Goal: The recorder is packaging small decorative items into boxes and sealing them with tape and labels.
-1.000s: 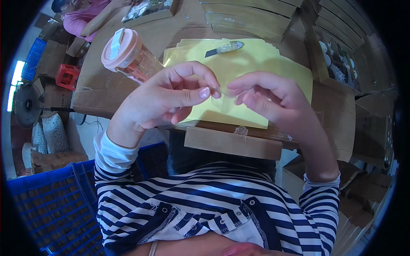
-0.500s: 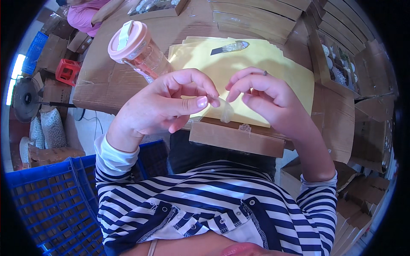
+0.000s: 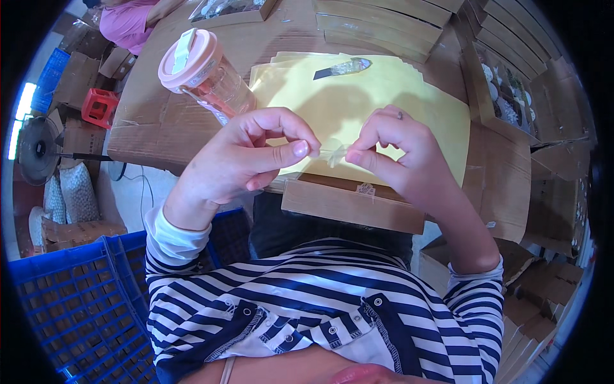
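Left hand (image 3: 246, 160): thumb and forefinger pressed together, pinching one end of a small clear film piece (image 3: 334, 153). Right hand (image 3: 400, 157): likewise pinching the opposite end. The film piece is at centre frame, held in the air between both hands, above the near edge of the yellow sheets (image 3: 377, 96). Its exact kind cannot be told; it is small and see-through.

Progress, as a judgement: the piece is in hand and under work; it is not yet set down or joined to anything. One small dark, foil-like item (image 3: 342, 67) lies on the sheets at upper centre, untouched.

Surroundings: the sheets rest on a cardboard-covered desk (image 3: 153, 128). A pink-lidded bottle (image 3: 204, 77) stands at upper left. A blue crate (image 3: 70, 301) sits at lower left. Stacked cartons (image 3: 550, 160) fill the right.
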`<state>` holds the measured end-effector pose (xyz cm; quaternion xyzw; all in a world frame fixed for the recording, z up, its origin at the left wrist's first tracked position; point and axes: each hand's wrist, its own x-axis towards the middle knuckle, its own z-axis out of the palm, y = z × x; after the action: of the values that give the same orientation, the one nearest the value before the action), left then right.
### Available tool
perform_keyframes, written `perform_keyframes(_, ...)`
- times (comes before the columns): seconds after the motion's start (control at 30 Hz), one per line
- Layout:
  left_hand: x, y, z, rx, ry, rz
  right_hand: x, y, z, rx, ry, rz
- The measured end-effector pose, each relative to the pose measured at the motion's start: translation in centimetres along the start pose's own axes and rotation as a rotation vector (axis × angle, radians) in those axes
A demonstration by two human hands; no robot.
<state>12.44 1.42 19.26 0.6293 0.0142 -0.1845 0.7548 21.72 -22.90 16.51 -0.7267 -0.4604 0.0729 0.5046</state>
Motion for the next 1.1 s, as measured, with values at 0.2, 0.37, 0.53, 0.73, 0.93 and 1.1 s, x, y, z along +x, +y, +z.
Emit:
perform_keyframes(0.2, -1.3, -1.8, -0.1, -0.11, 0.072, 0.017, -0.7, -0.6, 0.9, 0.064, -0.009, 0.109)
perform_keyframes(0.37, -1.9, -2.8, 0.1, -0.147, 0.159, 0.056, -0.8, -1.1, 1.1, 0.151, -0.061, 0.219)
perform_keyframes(0.53, -4.8, -2.1, -6.5, -0.208, 0.449, 0.459, -2.6, 2.0, -1.1, 0.099, 0.106, 0.304)
perform_keyframes(0.73, -7.6, -4.6, -7.5, -0.265, 0.485, 0.408, -3.1, 3.8, -2.0, -0.108, 0.11, 0.211)
perform_keyframes(0.93, -9.5, -6.7, -7.7, -0.336, 0.511, 0.417, -2.4, 4.7, -2.1, -0.334, 0.094, 0.109)
perform_keyframes(1.1, -10.8, -8.7, -7.0, -0.348, 0.559, 0.438, -3.1, 3.1, -2.4, 0.016, 0.109, 0.241)
